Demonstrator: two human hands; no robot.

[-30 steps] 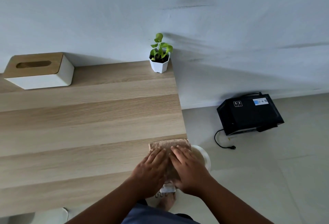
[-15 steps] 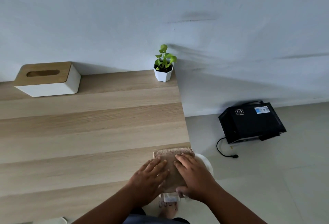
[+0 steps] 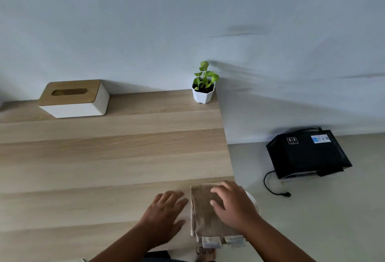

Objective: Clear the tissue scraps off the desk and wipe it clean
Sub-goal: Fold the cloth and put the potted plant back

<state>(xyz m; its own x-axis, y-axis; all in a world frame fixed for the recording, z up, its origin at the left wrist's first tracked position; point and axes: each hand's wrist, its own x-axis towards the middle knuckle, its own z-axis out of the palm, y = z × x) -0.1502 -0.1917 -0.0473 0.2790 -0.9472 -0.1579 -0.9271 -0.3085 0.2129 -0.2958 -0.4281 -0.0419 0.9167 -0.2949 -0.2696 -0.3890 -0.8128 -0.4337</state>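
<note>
Lengthwise, the folded cloth (image 3: 208, 213) runs front-to-back under the right hand's (image 3: 233, 205) seemingly flat fingers; left hand (image 3: 164, 216) spread beside it.

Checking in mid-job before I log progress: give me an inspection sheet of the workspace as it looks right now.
Surface: wooden desk, no tissue scraps seen.
Job's things: folded brown cloth lies flat at the desk's near right corner.
Clutter: tissue box and potted plant along the wall edge.
Hands: left hand flat on the desk beside the cloth; right hand presses flat on the cloth.
Cables: black cord on the floor by the black box.
Surroundings: white round object below the desk corner, mostly hidden.
</note>
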